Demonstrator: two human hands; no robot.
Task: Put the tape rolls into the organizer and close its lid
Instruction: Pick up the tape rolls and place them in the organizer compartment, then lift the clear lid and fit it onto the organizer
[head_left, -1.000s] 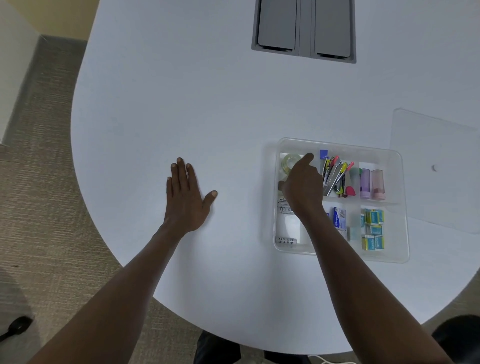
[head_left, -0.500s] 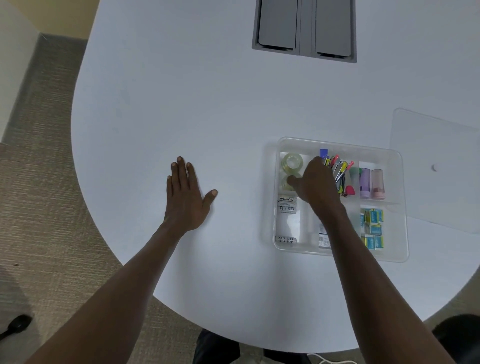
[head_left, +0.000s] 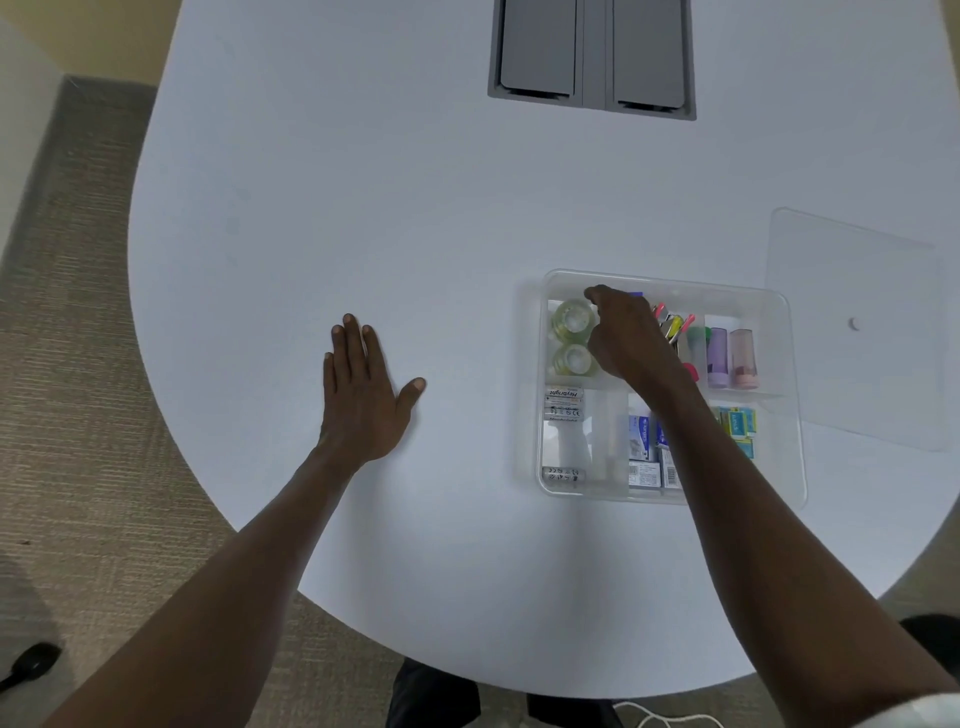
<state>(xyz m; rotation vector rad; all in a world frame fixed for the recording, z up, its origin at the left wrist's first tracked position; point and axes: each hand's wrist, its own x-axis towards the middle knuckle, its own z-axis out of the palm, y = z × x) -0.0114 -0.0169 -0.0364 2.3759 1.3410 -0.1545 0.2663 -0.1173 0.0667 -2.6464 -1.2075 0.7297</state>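
Two clear tape rolls lie in the far-left compartment of the clear organizer (head_left: 795, 415), the upper roll (head_left: 570, 318) just beyond the lower roll (head_left: 574, 359). My right hand (head_left: 631, 343) hovers over the organizer right beside them. Its forefinger points to the far rim and its thumb is near the lower roll, with nothing held. My left hand (head_left: 363, 395) rests flat and spread on the white table (head_left: 363, 208), well left of the organizer. The clear lid (head_left: 857, 332) lies flat on the table to the right of the organizer.
Other compartments hold pens and highlighters (head_left: 672, 325), small purple and pink tubes (head_left: 730, 358), battery packs (head_left: 563, 402), blue boxes (head_left: 641, 441) and small teal boxes (head_left: 740, 423). A grey cable hatch (head_left: 592, 57) is set into the table's far middle. Carpet lies to the left.
My right hand let go of a tape roll in the far-left compartment, drew back to the right, then shifted up along the two rolls. My left hand stayed still.
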